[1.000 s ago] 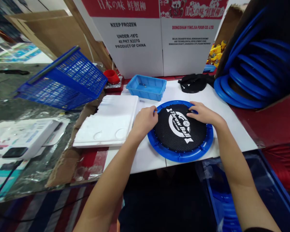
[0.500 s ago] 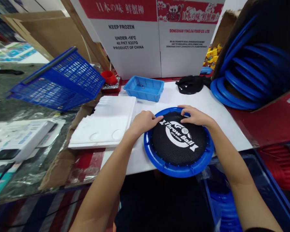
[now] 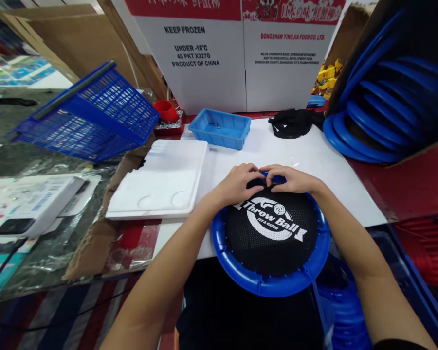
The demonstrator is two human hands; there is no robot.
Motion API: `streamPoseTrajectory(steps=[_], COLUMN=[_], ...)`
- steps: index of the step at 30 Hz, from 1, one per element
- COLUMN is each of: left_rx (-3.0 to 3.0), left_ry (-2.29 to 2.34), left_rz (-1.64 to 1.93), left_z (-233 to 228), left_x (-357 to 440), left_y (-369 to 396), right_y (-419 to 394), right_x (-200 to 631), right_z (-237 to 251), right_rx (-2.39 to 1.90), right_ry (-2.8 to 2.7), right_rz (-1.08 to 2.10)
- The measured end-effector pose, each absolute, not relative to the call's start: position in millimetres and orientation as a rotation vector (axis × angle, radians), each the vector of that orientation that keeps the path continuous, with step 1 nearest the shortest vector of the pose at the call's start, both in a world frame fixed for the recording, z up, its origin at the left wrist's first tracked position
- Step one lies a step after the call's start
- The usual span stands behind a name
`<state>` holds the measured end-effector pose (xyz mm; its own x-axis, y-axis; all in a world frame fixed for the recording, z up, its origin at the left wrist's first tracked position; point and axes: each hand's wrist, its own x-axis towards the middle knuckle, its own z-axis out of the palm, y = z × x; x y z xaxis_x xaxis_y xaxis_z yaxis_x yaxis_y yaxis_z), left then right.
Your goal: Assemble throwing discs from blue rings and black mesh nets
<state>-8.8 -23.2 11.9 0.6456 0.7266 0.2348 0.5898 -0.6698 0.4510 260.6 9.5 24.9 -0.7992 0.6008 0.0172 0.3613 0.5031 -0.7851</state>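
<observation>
Fingers point(image 3: 253, 176) of both hands pinch blue disc point(image 3: 273, 282) far rim; white board point(image 3: 314, 155) underneath, cartons point(image 3: 219, 73) behind.

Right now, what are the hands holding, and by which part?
Both the left hand and the right hand pinch the far edge of the blue-rimmed Throw Ball disc, fingertips meeting where black mesh joins the rim.
</observation>
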Motion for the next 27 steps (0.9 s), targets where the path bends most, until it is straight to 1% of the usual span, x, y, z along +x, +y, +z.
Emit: streamPoseTrajectory(steps=[6, 9, 13, 20, 27], left_rx=[2.444, 2.478, 2.495, 2.488, 2.507], left_ry=[1.000, 0.981, 1.004, 1.182, 1.026], left_rz=[0.604, 0.530, 0.458, 0.451, 0.495], left_z=[13.6, 8.8, 7.6, 15.7, 14.4], left_x=[-8.4, -9.4, -9.3, -4.7, 2.0], left_y=[-24.4, -24.5, -28.4, -36.9, -34.9], right_y=[8.6, 6.1, 1.5, 1.2, 2.0], right_x=[259.4, 266.1, 276.5, 279.0, 275.0], right_z=[26.8, 31.2, 39.0, 38.0, 37.2], right_rx=[-0.790, -0.822, -0.999, -1.018, -0.987], right_ry=[-2.503, -2.551, -2.648, -2.699, -2.650], right_rz=[1.195, 1.096, 0.917, 1.076, 1.164])
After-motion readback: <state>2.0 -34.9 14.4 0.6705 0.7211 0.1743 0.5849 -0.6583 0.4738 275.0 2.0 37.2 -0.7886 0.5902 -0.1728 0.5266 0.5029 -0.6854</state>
